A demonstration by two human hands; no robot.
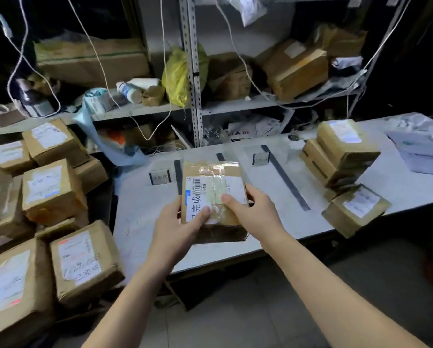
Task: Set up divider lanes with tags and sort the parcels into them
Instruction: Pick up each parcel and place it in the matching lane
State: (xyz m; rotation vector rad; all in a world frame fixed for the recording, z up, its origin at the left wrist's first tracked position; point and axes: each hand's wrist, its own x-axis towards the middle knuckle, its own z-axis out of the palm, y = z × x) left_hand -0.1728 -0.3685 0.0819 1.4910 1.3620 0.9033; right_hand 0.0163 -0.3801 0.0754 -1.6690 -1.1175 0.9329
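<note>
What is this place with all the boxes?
Probably a parcel storeroom or sorting room: labelled cardboard parcels are piled at the left, metal shelves hold more boxes, and the table has dark tape lanes with tags.

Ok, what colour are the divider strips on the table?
Dark grey divider strips, clearest in the head view.

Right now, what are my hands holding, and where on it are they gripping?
A taped cardboard parcel. The left hand grips its near left edge, the right hand its right edge, both thumbs on top.
</note>
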